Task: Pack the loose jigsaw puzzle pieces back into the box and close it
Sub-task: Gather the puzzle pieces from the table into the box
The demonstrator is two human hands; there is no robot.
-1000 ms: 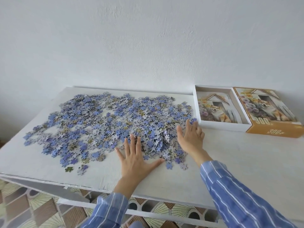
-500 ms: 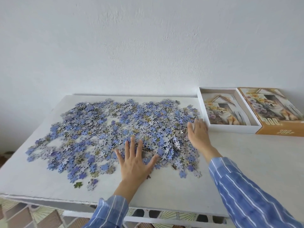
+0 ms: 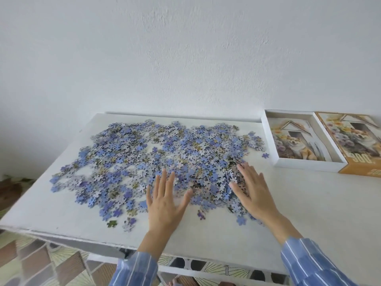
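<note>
Two blue-striped sleeves [image 3: 313, 263] reach in over the near edge of the white tabletop [image 3: 309, 213]. The left hand [image 3: 165, 201] lies flat, palm down, with straight, spread fingers. Its fingertips rest on the near fringe of the loose jigsaw puzzle pieces [image 3: 165, 153]. The right hand [image 3: 253, 193] is also flat with straight fingers, angled leftward, and presses on the heaped right end of the pile. A few stray pieces [image 3: 112, 223] lie near the front edge. Beyond both hands the pieces spread wide, mostly blue and pale. Farther right, the open box base [image 3: 309, 165] sits apart from the pile, with the orange lid [image 3: 354, 145] touching its right side.
</note>
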